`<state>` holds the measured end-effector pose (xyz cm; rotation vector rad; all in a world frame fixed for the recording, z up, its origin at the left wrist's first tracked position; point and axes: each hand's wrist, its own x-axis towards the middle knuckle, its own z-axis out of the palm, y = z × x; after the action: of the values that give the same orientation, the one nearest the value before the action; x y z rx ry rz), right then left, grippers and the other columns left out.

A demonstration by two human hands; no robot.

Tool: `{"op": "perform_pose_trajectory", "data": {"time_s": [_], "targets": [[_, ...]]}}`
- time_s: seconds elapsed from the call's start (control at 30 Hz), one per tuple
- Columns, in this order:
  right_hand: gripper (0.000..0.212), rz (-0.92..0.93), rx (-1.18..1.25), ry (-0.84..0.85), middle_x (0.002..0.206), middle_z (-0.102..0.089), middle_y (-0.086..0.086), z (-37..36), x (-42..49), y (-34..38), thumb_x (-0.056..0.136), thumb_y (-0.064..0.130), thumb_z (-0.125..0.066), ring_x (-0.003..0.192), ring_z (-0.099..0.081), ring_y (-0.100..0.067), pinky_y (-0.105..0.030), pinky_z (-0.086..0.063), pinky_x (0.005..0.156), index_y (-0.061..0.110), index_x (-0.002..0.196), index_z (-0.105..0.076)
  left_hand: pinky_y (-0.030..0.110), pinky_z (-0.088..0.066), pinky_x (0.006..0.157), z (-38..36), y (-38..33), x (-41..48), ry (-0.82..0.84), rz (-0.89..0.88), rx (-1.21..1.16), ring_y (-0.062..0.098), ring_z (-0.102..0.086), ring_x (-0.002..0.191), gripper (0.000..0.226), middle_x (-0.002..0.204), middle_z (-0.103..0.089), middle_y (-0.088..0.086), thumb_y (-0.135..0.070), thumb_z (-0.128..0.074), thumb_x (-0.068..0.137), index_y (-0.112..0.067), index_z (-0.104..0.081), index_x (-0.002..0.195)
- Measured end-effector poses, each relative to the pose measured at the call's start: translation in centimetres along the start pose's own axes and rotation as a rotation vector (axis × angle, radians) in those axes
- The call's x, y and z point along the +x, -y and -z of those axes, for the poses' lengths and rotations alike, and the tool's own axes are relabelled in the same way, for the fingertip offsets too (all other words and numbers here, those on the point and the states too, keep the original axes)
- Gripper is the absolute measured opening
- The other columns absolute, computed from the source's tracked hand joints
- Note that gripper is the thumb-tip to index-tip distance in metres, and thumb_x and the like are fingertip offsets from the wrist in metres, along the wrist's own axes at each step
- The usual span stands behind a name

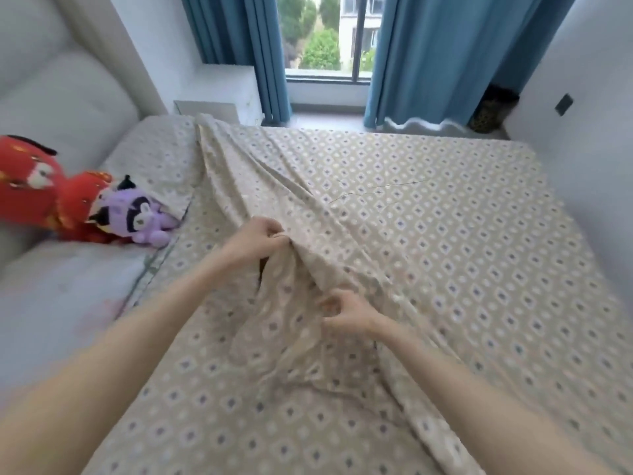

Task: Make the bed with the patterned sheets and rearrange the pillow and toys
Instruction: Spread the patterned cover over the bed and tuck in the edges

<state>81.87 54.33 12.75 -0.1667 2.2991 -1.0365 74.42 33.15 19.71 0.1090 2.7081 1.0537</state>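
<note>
Nearest to the person, the sheet point(445, 234) covers almost the whole bed down to the near edge, but in the middle it is gathered into a loose bunch of folds. The right hand point(346, 310) is at this bunch with its fingers curled. The picture is blurred there, so I cannot tell if it holds cloth or nothing. A little further, the left hand point(258, 238) pinches a raised fold of the sheet between thumb and fingers. From this fold a long ridge of wrinkles runs to the far left corner, while the right half of the sheet lies flat and smooth. The cloth is beige and looks thin and soft, with a regular pattern of small white diamonds with dark centres. I judge the spreading as mostly done. What is left is to pull out the middle ridge and straighten the left edge. Further left, the red toy point(34, 186) and the purple toy point(137, 214) lie touching each other near the headboard point(51, 80). The pillow point(161, 152), in the same pattern, lies behind them, just beside the sheet's edge. These seem not yet arranged.
</note>
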Motion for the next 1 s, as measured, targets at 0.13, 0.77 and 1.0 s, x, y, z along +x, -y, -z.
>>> {"op": "perform_pose_trajectory", "data": {"time_s": [0.13,0.77,1.0], "targets": [[0.083,-0.050,0.046,-0.037,0.120,-0.055,0.009,-5.8,0.1,4.0,0.064,0.061,-0.072,0.116,-0.054,-0.014,-0.024,-0.044,0.090,0.022,0.133,-0.049,0.028,-0.021,0.050,3.2,-0.1,-2.4,-0.001,-0.009,0.026,0.010,-0.028,0.050,0.037,0.052,-0.030,-0.005,-0.021,-0.063,0.083,-0.016,-0.040,0.054],[0.020,0.097,0.499,-0.122,0.085,-0.059,-0.002,-3.0,-1.2,9.0,0.098,0.021,-0.048,0.081,-0.056,-0.013,-0.030,-0.047,0.071,0.008,0.097,-0.063,0.012,-0.044,0.061,2.6,2.3,-9.5,-0.431,0.145,-0.415,0.013,-0.053,0.101,0.032,0.117,-0.055,0.003,-0.018,-0.061,0.089,-0.016,-0.061,0.121],[0.021,-0.008,0.878,0.127,0.080,-0.068,-0.006,-0.8,-5.2,9.1,0.098,0.023,-0.052,0.065,-0.066,-0.015,-0.026,-0.054,0.057,0.006,0.106,-0.061,0.048,-0.037,0.099,-6.8,7.2,-19.2,-0.161,0.967,-0.763,0.026,-0.037,0.131,0.039,0.144,-0.040,0.005,-0.035,-0.049,0.096,-0.023,-0.045,0.133]]}}
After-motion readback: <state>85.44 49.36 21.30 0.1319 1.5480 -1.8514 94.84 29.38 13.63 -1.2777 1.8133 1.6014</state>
